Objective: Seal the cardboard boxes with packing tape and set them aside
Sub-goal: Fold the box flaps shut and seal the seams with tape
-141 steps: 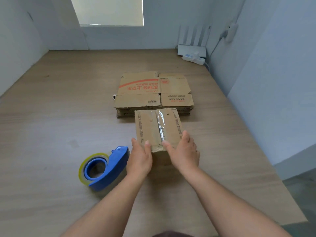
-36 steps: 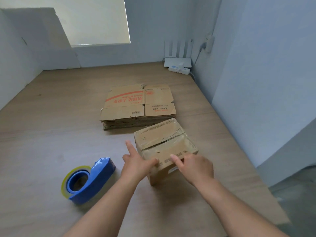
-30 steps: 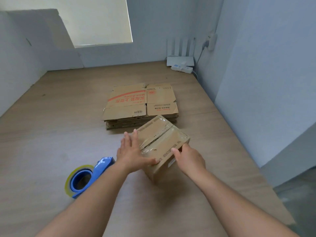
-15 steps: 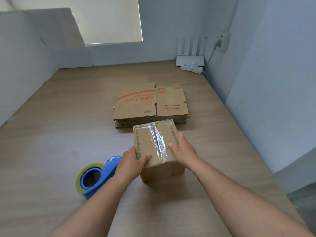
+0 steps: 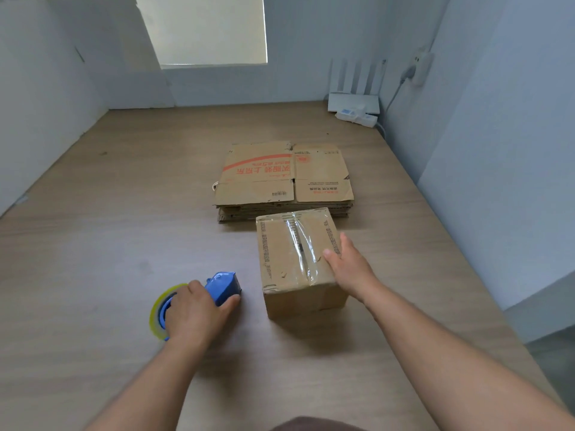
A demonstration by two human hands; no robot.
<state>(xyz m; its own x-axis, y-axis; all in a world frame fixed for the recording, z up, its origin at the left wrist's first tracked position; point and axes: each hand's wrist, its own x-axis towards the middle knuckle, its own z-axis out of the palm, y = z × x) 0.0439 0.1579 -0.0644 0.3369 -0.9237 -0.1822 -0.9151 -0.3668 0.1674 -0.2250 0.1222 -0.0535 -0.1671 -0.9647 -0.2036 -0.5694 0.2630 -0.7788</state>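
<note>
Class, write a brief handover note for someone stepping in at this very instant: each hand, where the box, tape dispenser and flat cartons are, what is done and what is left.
Left hand: grips the blue tape dispenser, which lies on the wooden surface.
Right hand: rests on the cardboard box at its right top edge, thumb on top.
Stack of flattened cartons: just behind the box.
Done: a clear tape strip covers the top seam.
Left: probably more tape on this box, then set it aside; the flat cartons are untouched.
</note>
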